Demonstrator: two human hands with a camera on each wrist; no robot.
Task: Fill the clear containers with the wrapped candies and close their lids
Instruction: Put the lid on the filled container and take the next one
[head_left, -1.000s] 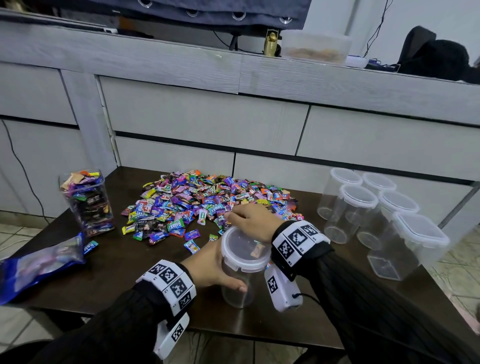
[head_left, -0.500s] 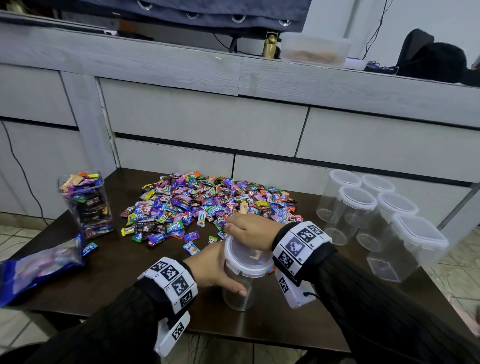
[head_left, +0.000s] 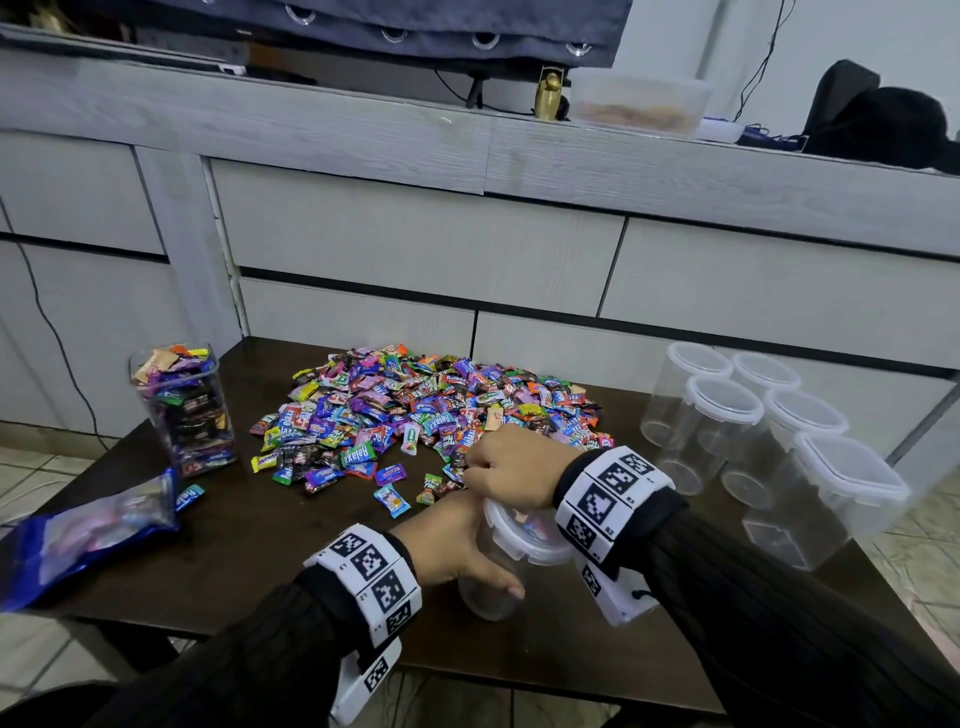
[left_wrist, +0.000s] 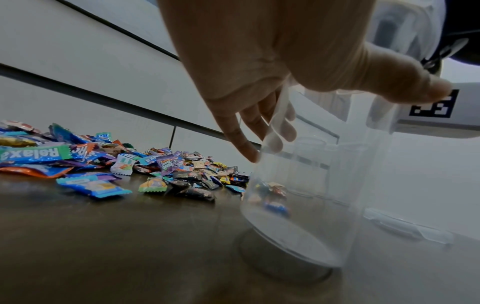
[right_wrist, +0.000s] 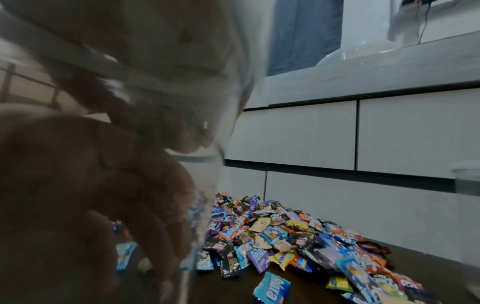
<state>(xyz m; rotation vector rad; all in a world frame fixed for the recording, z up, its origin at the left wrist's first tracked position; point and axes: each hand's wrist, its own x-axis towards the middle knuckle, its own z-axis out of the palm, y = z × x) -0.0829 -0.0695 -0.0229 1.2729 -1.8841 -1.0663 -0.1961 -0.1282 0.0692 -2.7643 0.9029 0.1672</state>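
Candies lie heaped mid-table, and the step in hand looks like opening an empty round container standing at the near edge. The left hand wraps its fingers and thumb round the clear wall, steadying it. The right hand sits curled over the lid, fingers bent at its far rim. Next, I'd judge, the lid must be peeled up while the left holds firm.

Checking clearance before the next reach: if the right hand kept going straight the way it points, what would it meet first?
The right hand, curled at the lid edge of the clear round container, points away from the person. It would probably first meet the near edge of the heap of colourful wrapped candies; depth is unclear.
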